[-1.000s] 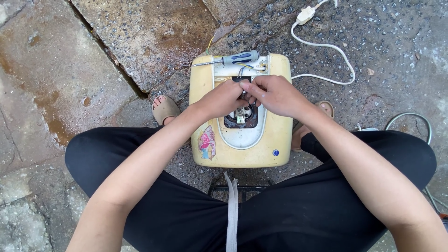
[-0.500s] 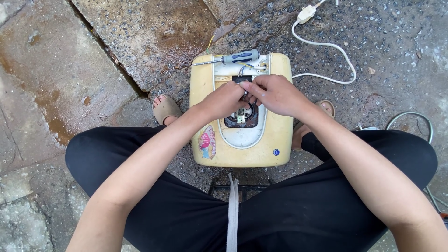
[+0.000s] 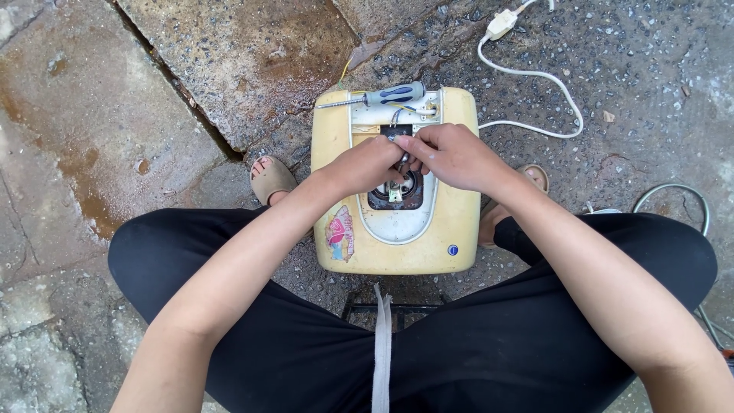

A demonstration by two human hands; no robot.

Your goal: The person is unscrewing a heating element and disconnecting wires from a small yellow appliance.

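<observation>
A pale yellow appliance housing lies on the ground between my knees, with a round dark opening showing inner parts. My left hand and my right hand meet over that opening, fingertips pinched together on small parts or wires at its upper edge. What exactly they grip is hidden by the fingers. A screwdriver with a blue and grey handle rests across the top edge of the housing, its shaft pointing left.
A white power cord with an inline switch loops on the gravel at upper right. Wet stone slabs lie to the left. My sandalled feet flank the housing. A grey hose curves at right.
Both hands stay over the opening; the fingers have shifted only slightly. The screwdriver and housing have not moved.
</observation>
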